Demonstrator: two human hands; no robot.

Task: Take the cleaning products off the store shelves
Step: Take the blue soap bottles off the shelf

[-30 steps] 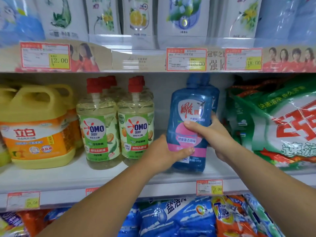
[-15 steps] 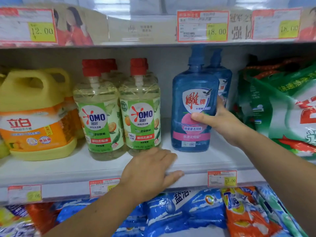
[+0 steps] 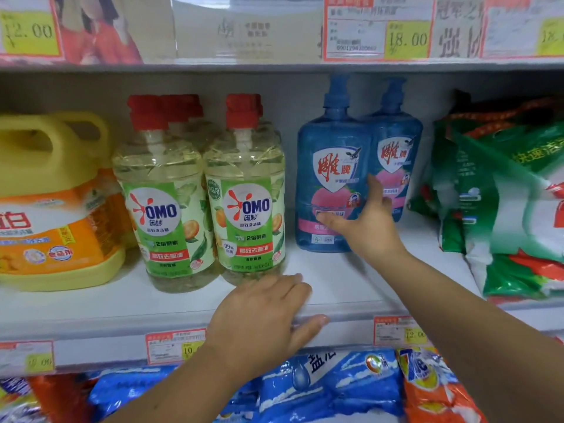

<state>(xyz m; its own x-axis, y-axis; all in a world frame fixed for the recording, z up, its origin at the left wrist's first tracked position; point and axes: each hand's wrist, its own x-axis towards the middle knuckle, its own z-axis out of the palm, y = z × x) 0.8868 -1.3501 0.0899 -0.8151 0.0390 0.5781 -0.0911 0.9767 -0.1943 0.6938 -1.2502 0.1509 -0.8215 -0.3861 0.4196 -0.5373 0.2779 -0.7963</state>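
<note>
The translucent blue plastic pump bottle (image 3: 331, 166), upright on the white shelf (image 3: 335, 279), is clasped at its label by the right hand (image 3: 366, 227). The left hand (image 3: 262, 319) is laid flat, fingers relaxed, on the shelf's edge.

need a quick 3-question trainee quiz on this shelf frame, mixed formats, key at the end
1. True or false: the left hand is lifting a bottle off the shelf.
2. Which item is the right hand on? A) yellow jug B) front blue bottle C) green bag
3. Fill in: the OMO bottles at the front have ___ caps.
Key: 1. False. It rests flat on the shelf edge and holds nothing. 2. B. The thumb lies across the label and the bottle stands on the shelf. 3. Red.
</note>
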